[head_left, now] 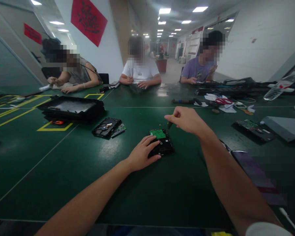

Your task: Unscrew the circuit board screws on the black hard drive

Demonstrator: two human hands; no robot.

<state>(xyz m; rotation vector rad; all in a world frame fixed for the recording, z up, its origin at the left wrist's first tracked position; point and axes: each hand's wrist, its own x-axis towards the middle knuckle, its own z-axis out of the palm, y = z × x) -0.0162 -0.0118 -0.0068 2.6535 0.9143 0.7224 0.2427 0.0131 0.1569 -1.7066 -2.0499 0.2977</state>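
A black hard drive (165, 147) with a green circuit board (158, 133) on its upper face lies on the table in front of me. My left hand (144, 152) holds it from the left, fingers across its top and thumb along the near edge. Above the drive's far right corner, my right hand (186, 120) is closed around a screwdriver (170, 124) with a dark and yellow handle, pointing down. Whether its tip touches a screw is too small to tell. A few tiny screws (160, 125) lie just beyond the drive.
Left of the drive are an opened drive casing (107, 127) and a loose circuit board (119, 130). Black trays (72, 109) stand farther left. At right lie another hard drive (254, 131), a grey box (285, 128), a phone-like slab (255, 175) and red scissors (223, 101). Three people sit opposite.
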